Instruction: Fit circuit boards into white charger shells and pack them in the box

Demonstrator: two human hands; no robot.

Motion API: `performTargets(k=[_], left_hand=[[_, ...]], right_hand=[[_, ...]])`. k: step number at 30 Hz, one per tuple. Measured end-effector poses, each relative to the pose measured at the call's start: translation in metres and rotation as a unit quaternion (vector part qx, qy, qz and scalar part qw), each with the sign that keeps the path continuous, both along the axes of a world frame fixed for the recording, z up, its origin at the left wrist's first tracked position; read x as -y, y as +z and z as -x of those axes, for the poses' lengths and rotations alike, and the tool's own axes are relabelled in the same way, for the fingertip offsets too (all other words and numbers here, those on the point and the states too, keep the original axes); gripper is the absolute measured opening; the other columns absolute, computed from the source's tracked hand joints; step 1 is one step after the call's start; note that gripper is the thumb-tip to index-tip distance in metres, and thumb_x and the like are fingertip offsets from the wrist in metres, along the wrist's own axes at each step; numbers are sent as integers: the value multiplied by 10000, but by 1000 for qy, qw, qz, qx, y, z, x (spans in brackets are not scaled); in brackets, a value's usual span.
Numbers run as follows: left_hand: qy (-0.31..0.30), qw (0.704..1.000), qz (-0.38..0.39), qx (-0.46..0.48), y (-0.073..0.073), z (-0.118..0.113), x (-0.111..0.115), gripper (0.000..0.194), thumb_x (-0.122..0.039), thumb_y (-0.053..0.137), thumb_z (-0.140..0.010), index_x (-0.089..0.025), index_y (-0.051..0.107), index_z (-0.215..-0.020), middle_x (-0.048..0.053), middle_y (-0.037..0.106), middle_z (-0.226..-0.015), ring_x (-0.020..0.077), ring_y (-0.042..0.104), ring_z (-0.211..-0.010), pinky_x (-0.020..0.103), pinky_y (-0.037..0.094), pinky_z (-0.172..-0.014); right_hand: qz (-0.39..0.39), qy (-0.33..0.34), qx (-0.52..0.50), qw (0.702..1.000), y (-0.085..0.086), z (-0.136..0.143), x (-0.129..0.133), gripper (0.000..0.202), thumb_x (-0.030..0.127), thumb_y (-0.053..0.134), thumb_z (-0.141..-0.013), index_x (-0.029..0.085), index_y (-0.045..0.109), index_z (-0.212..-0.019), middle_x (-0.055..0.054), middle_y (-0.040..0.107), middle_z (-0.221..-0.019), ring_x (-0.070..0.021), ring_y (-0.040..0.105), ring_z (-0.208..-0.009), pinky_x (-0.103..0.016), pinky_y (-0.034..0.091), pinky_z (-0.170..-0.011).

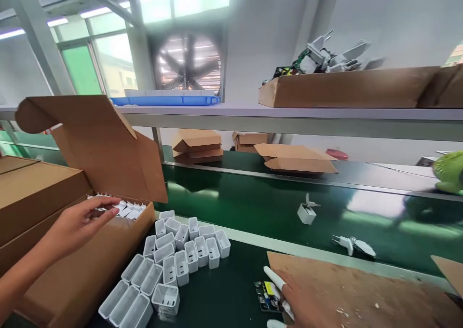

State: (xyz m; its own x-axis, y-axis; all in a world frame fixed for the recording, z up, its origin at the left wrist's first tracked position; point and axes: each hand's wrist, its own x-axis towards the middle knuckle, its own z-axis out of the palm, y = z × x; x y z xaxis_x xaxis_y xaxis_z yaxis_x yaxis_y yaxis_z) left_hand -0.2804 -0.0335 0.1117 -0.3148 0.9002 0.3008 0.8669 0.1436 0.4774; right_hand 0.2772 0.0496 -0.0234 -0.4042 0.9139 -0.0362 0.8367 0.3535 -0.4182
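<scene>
"Checking the head view: left hand (77, 226)?"

"Above white plug parts (132, 211) in the open carton (132, 164); fingers slightly bent, thumb apart, nothing visibly gripped."

"Right hand (306, 299)?"

"At the circuit board (264, 296) on the bench (217, 294), right of the white cases (181, 264); whether its fingers pinch it, I cannot tell."

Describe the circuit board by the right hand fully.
The circuit board is small and dark, its visible face crowded with components, including a yellow block. It shows against the dark green work surface. The right hand, wearing white finger covers, overlaps its right side; whether it is gripped or lying there is unclear.
</scene>
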Motion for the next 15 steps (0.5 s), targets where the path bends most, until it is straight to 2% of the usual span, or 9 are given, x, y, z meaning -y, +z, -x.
performTargets(k=[1, 3, 5, 7, 9, 11, 13, 15], left_hand=[[-35, 999, -21, 19, 7, -22, 5, 507, -731, 591, -879, -336, 709, -1174, -44, 767, -1264, 301, 681, -1147, 439, 549, -1047], [-127, 991, -27, 36, 12, -71, 8, 463, -718, 633, -874, -359, 740, -1145, -35, 781, -1222, 314, 680, -1150, 457, 543, -1064], [-234, 972, 9, 20, 6, -123, 1, 413, -649, 585, -951, -353, 745, -1190, 11, 771, -1242, 312, 676, -1176, 448, 530, -1089], [-312, 947, 66, -34, -10, -173, -16, 359, -527, 554, -1020, -341, 714, -1282, 36, 715, -1356, 303, 627, -1274, 435, 520, -1101], [-333, 929, 92, -131, -31, -214, -38, 315, -423, 639, -989, -300, 722, -1267, 71, 661, -1439, 336, 542, -1382, 493, 464, -1159], [-326, 925, 103, -168, -51, -245, -62, 257, -374, 743, -919, -228, 772, -1128, 141, 651, -1438, 402, 496, -1420, 575, 432, -1168], [-316, 924, 109, -186, -64, -266, -82, 194, -310, 792, -864, -175, 790, -1004, 189, 652, -1418, 453, 471, -1435, 618, 427, -1156], [-313, 922, 113, -199, -71, -279, -95, 84, -197, 769, -839, -156, 791, -909, 200, 666, -1391, 468, 487, -1422, 626, 441, -1139]], right_hand=[[29, 8, -7, 1000, 4, 0, 4, 850, 274, 769, -726, 257, 546, -1546, -115, 666, -1437, -375, 660, -1238, -442, 546, -1078], [54, 27, -29, 998, 12, 1, 11, 829, 231, 671, -771, 229, 497, -1581, -113, 646, -1461, -345, 630, -1280, -421, 511, -1111], [41, 41, -47, 997, 17, 3, 17, 741, 212, 621, -803, 189, 544, -1540, -134, 671, -1400, -338, 618, -1274, -435, 500, -1106], [7, 47, -67, 997, 17, 5, 23, 675, 182, 592, -819, 169, 576, -1494, -141, 693, -1314, -320, 637, -1202, -438, 511, -1067], [-29, 56, -88, 994, 14, 4, 28, 651, 140, 586, -808, 159, 585, -1459, -131, 701, -1224, -291, 650, -1114, -414, 524, -1015], [-54, 59, -97, 992, 13, 3, 32, 613, 117, 609, -786, 149, 611, -1398, -119, 695, -1153, -281, 643, -1064, -394, 527, -971], [-68, 52, -93, 992, 13, 1, 35, 525, 105, 629, -775, 145, 653, -1299, -115, 685, -1117, -287, 629, -1057, -391, 520, -943], [-73, 42, -84, 993, 15, -1, 38, 444, 97, 643, -770, 150, 679, -1209, -117, 681, -1118, -295, 621, -1064, -395, 512, -932]])
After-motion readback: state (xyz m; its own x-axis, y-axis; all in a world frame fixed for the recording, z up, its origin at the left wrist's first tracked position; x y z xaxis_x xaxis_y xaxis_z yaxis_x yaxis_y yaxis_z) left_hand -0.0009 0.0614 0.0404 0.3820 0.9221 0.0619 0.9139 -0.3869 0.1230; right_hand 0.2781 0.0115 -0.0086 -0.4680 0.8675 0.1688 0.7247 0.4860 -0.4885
